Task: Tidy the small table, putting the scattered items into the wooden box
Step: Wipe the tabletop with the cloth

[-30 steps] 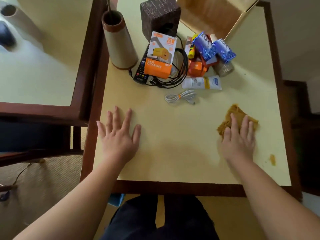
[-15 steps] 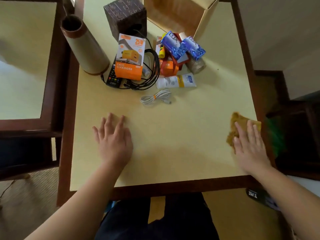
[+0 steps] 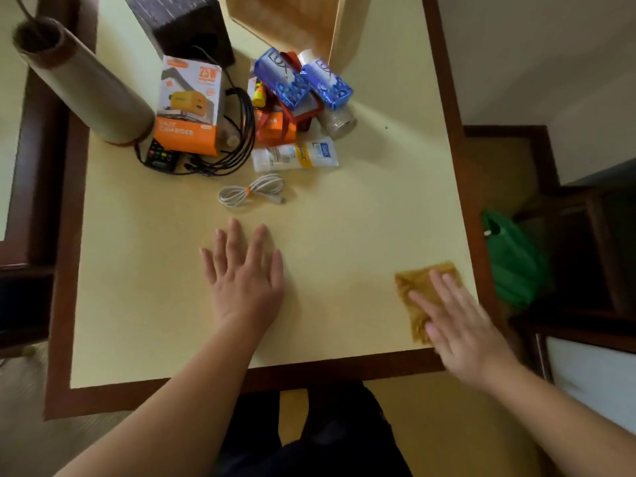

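Our right hand (image 3: 457, 325) lies flat, fingers straight, pressing a folded mustard-yellow cloth (image 3: 418, 290) onto the bench (image 3: 361, 218) close to its right front corner. Our left hand (image 3: 246, 270) rests palm down and spread on bare bench, holding nothing, just in front of a coiled white cable (image 3: 251, 192).

None of the scattered items is in the wooden box (image 3: 292, 25) yet. The box sits at the far edge, its opening facing the pile, and only part of it is in view. The heap lies just in front of it: two blue soap packets (image 3: 303, 82), a metallic jar (image 3: 339, 122), a white tube (image 3: 296, 154), an orange charger box (image 3: 189, 105), tangled black cords (image 3: 237, 132) and a dark remote (image 3: 160, 156).

The cloth is the nearest risk, we judge. It lies near the bench's right rim, and a stroke that runs on rightward could carry it over the edge toward the green bag (image 3: 512, 259) on the floor.

The pile is the next one. The soap packets lean on other items, so pulling something from beneath could send them sliding. The jar lies on its side and may roll toward the right edge if nudged. The black cords loop around the charger box and the remote, so lifting any one of them could drag the others along. A tall cone-shaped vase (image 3: 86, 87) stands just beside that tangle, and a snagged cord could tip it.
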